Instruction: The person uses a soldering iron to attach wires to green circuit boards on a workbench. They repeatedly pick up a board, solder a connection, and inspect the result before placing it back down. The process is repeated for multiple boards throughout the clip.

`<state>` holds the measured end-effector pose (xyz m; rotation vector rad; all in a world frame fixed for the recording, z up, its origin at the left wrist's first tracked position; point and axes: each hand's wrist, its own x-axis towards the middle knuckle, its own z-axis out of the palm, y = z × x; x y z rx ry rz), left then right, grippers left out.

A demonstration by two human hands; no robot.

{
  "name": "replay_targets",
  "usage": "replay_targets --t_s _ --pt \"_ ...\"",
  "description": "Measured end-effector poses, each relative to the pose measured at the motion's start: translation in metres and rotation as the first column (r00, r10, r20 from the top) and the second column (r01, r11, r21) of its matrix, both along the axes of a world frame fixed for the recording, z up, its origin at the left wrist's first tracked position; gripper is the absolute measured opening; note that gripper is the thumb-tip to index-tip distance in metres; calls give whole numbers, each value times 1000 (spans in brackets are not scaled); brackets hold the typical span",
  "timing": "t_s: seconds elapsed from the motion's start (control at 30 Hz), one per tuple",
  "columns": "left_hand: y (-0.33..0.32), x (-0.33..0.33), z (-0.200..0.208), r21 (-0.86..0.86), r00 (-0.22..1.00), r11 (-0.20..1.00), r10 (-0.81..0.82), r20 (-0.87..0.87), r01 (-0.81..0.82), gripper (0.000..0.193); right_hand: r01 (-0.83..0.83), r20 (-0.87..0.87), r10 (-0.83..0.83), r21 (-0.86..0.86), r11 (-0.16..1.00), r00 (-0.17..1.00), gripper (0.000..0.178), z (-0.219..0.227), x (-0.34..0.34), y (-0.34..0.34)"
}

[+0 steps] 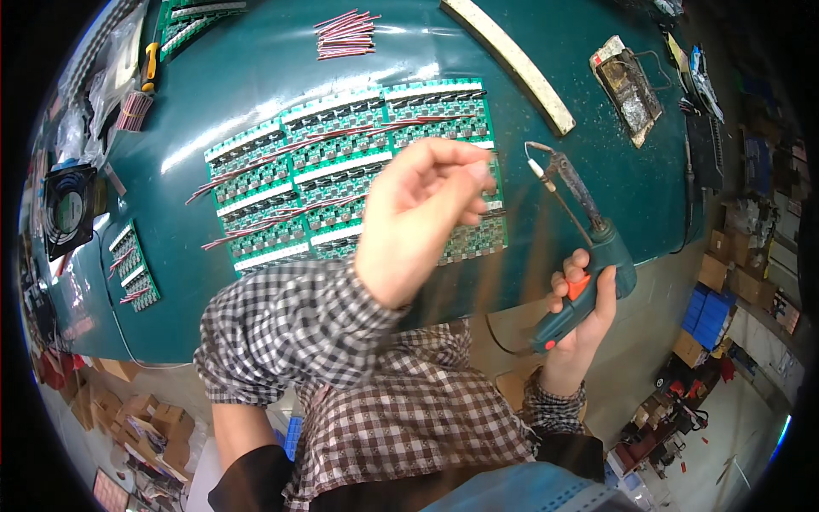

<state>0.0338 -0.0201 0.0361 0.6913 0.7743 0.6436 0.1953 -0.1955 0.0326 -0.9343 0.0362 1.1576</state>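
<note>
My right hand [589,294] is wrapped round the handle of a dark green soldering gun [616,252] with an orange trigger. Its metal tip and thin feed tube point up and away over the table. Fingers curled in a pinch, my left hand [422,213] hovers above the right part of a block of green circuit boards [337,128]; what it pinches, if anything, cannot be made out. Red and black wires [328,205] lie in rows across the boards. Part of the boards is hidden behind my left hand and checkered sleeve.
The teal table [256,60] bears a bundle of cut wires [347,36], a long pale bar [512,64] and a scorched soldering stand [630,90]. At left are a black fan [70,212], a small board strip [134,269] and a yellow-handled screwdriver [150,68].
</note>
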Motion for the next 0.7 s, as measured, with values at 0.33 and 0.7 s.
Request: replay_targets --t_s 0.33,0.7 --pt "18 -54 -6 666 658 362 166 -735 653 21 -37 340 89 -158 987 936 39 14 3 -4" --pt "26 -41 -29 744 695 266 268 -667 613 14 -214 665 419 -371 904 618 38 37 -9 -6"
